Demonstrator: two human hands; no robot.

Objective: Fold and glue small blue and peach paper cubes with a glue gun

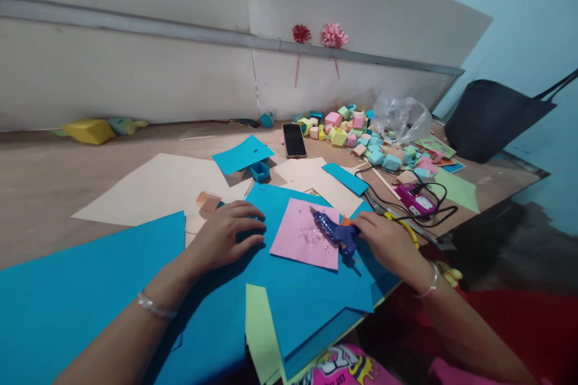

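Observation:
My left hand (pixel 230 231) rests palm down on a blue sheet of paper (pixel 217 313), fingers apart and slightly bent, holding nothing. Just behind it sits a small peach paper box (pixel 208 201). My right hand (pixel 383 240) has its fingers closed at the handle end of a blue glue gun (pixel 333 228) with an orange trigger. The gun lies over a pink square of paper (pixel 289 240), nozzle pointing to the far left. Clear glue blobs and strands are spread on the pink paper. A blue open paper box (pixel 260 171) stands farther back.
Behind are a phone (pixel 294 140), a heap of small coloured paper boxes (pixel 356 126) and a plastic bag (pixel 401 117). Right of my right hand lie yellow-handled scissors (pixel 403 228) and a purple power strip (pixel 415 200) with black cable. A black bag (pixel 492 117) stands at the far right.

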